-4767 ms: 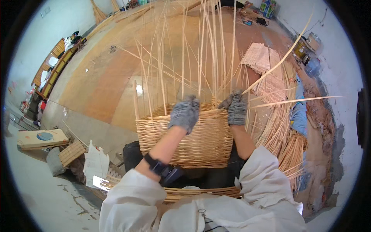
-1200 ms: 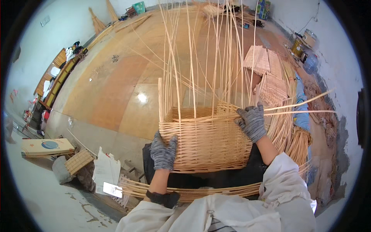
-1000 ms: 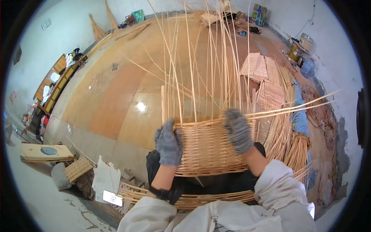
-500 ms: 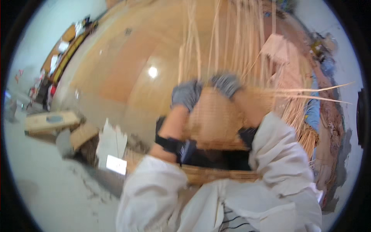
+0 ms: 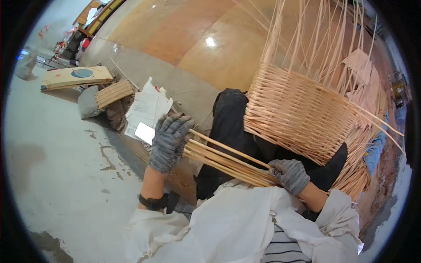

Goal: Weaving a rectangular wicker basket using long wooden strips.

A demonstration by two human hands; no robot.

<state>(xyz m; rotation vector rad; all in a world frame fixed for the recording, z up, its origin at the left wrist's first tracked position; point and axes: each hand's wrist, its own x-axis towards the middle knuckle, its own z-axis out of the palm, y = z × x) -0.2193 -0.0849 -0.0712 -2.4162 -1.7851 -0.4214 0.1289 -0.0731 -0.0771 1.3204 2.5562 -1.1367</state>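
Observation:
Across my lap lie several pale wicker rods, slanting down to the right. My right hand, in a grey knit glove, is closed round their right end. At their left end is my left hand, also gloved, its fingers stretched out and a little apart; the rod ends meet its inner edge, and what lies under the palm is hidden. Beyond the rods, a half-woven wicker basket leans by my dark-clad knees, with long upright stakes rising from its far edge. Two loose rods stick out from its right corner.
A heap of wicker rods lies at the right beside blue cloth. To the left are white torn sheets, a bright phone-like rectangle, a small woven panel and a cream board. Tiled floor stretches ahead.
Both hands have left the basket's upper edge and come down to the rods across my lap. The basket now sits farther right and tilted, and the view has shifted.

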